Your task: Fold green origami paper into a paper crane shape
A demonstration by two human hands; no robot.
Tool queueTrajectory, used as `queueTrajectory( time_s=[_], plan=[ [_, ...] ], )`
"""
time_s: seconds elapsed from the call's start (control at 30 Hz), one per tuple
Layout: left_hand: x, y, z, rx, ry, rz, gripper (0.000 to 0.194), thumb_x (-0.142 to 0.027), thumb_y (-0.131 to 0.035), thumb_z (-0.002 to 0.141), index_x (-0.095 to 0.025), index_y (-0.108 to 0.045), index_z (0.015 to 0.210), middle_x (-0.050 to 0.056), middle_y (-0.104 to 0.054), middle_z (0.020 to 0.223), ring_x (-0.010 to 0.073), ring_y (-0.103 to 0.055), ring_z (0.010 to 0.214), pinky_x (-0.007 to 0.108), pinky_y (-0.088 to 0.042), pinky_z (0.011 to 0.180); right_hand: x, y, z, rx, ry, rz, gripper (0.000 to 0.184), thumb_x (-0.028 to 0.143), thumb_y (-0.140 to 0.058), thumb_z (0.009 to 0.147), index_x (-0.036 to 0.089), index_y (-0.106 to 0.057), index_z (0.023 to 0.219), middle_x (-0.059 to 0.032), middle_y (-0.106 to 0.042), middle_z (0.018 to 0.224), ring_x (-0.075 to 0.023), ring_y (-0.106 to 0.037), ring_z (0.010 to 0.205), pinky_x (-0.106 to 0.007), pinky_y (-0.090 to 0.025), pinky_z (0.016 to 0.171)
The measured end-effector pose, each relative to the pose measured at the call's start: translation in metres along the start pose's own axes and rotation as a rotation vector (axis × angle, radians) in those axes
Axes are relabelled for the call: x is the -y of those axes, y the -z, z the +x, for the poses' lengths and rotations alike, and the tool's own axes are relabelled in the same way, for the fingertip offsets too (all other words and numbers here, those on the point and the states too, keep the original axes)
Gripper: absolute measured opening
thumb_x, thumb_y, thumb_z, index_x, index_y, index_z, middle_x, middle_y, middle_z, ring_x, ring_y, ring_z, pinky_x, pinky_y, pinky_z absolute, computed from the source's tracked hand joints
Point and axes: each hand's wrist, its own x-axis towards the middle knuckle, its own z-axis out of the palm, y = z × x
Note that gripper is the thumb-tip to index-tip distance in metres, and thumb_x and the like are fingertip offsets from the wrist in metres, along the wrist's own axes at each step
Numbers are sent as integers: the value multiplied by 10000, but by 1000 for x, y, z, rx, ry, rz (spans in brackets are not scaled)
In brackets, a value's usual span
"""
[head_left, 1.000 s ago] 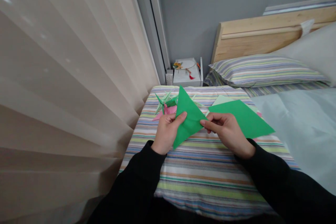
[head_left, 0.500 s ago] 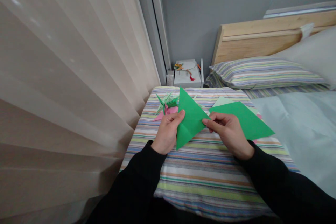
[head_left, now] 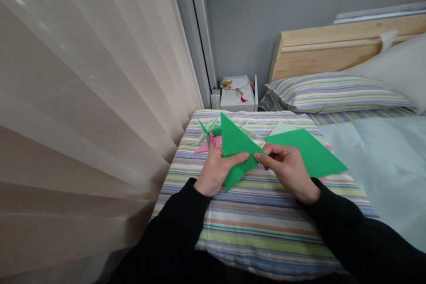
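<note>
A green sheet of origami paper (head_left: 234, 140), folded into a triangle, is held up above the striped cloth (head_left: 262, 224). My left hand (head_left: 218, 168) grips its left side, the thumb lying across the front and the other fingers hidden behind. At the right corner, my right hand (head_left: 288, 166) pinches the paper between thumb and fingers. Beyond my left hand lie folded paper cranes in green and pink (head_left: 209, 135), partly covered by the triangle. Under and beside my right hand rests a flat green sheet (head_left: 313, 153) on top of paler sheets (head_left: 281, 128).
A pleated curtain (head_left: 100, 111) hangs along the left. Behind the cloth-covered surface stands a small white cabinet (head_left: 234, 97) with a round fan and a red tassel (head_left: 244, 99). To the right are a bed (head_left: 376, 142), a striped pillow (head_left: 339, 91) and a wooden headboard (head_left: 309, 53).
My left thumb has slid right, from the paper's left edge to near its middle. The triangle has shifted slightly left and tilted. My right hand stays at the right corner.
</note>
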Motion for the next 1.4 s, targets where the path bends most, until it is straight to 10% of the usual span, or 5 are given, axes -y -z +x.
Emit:
queueTrajectory(
  time_s=[1.03,1.4],
  plan=[
    [-15,14,12,-240,-31,-359,185,-211,-865,707,-114,-709,684,23,-743,667,117,-660,562,212,-548,562,-5,-10,-1,107,-177,9,410,491,-832,658,175,-619,506,-1,-590,491,-102,-442,479,-273,-318,499],
    [-25,36,24,-441,-114,-522,98,-108,-658,886,-122,-724,816,62,-787,819,134,-754,782,198,-597,741,-9,-7,-9,253,-266,68,429,463,-859,667,166,-598,504,36,-511,477,-80,-377,490,-269,-257,506]
  ],
)
